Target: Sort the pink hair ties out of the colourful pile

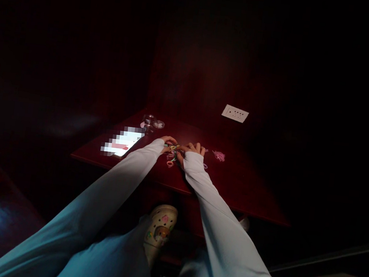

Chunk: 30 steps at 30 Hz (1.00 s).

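Both hands rest close together over a small pile of coloured bands (171, 154) on the dark red table (232, 184). My left hand (168, 143) is at the pile's left side, its fingers curved around the bands; whether it grips one is too small to tell. From the right, my right hand (192, 150) reaches over the pile with its fingers bent and partly spread, and its fingertips are partly hidden. An orange ring-shaped band (170, 164) lies just in front of the pile. Right of my right hand sits a separate bunch of pink bands (219, 156).
A lit phone (124, 142) lies at the table's left. Behind it stand small clear containers (149, 123). A white socket plate (235, 113) is on the back wall. Below the table's front edge shows a cream clog (162, 225) with charms.
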Available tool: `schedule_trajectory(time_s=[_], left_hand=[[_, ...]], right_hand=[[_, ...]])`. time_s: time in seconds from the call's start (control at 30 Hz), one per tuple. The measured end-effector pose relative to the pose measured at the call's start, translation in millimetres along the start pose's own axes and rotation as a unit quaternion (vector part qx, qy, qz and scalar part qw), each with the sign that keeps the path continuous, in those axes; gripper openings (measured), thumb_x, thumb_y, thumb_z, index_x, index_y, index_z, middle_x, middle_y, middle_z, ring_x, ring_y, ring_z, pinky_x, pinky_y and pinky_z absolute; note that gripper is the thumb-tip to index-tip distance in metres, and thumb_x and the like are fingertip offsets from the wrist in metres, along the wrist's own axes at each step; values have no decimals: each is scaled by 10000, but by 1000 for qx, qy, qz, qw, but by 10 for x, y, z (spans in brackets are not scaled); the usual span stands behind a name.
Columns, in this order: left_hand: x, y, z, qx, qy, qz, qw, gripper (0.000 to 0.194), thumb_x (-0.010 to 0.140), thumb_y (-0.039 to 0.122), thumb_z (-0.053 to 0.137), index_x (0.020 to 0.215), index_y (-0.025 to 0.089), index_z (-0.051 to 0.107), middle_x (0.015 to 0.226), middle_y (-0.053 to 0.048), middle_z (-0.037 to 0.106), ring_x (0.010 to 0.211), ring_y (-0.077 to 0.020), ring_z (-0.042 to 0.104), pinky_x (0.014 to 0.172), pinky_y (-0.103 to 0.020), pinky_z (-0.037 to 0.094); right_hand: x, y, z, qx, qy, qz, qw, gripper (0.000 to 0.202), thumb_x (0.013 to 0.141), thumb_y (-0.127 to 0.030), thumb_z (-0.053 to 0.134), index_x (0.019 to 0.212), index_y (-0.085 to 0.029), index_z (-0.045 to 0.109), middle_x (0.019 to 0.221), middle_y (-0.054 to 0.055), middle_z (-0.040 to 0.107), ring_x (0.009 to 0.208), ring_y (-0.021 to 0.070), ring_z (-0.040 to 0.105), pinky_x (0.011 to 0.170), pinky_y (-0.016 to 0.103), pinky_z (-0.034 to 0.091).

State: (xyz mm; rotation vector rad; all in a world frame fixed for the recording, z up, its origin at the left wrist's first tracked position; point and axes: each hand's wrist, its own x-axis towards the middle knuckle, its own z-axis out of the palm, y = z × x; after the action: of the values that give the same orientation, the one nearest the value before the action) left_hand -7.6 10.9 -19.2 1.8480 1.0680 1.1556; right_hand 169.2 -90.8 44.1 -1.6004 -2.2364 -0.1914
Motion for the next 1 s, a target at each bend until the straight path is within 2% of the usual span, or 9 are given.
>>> schedule_trajectory(time_s=[0.2,0.4,0.57,0.8,0.9,1.0], left_hand=[[35,-15,4,-32,-8,-16,999,287,677,138,685,960,176,713,1094,-95,768,1080,-251,698,901,-341,589],[61,2,7,-40,19,-9,999,305,699,67,547,920,183,723,1052,-59,794,1035,-200,725,969,-333,580],[68,40,25,-50,29,-13,998,309,699,31,507,874,181,712,997,-54,802,1007,-183,739,981,-331,578],[62,43,30,-40,26,-14,999,278,693,40,544,859,183,715,958,-47,804,934,-181,745,949,-344,596],[56,28,29,-52,26,-5,998,260,694,65,558,863,181,717,915,-37,798,907,-180,743,910,-321,605],[27,42,27,-46,18,-14,999,252,720,74,562,886,177,721,916,-39,790,891,-185,739,872,-308,607]], right_hand=[[105,-60,61,-3,-10,-1,1000,331,1037,-431,518,1200,-310,779,1184,88,706,1207,307,461,998,416,246],[155,-49,169,-27,-14,-10,999,312,1015,-420,559,1187,-285,782,1176,107,707,1209,312,476,980,414,272],[159,-35,173,-22,-10,2,1000,333,1028,-428,530,1167,-253,778,1190,115,721,1215,317,483,976,412,281],[159,-54,131,-18,3,5,1000,283,1028,-381,544,1104,-268,792,1188,95,735,1199,301,496,976,400,276],[164,-40,119,29,33,31,999,306,1029,-421,535,1086,-294,807,1146,76,745,1167,293,494,967,398,278],[181,18,128,98,71,91,988,357,1021,-490,517,1042,-314,827,1123,62,756,1128,289,495,954,406,284]])
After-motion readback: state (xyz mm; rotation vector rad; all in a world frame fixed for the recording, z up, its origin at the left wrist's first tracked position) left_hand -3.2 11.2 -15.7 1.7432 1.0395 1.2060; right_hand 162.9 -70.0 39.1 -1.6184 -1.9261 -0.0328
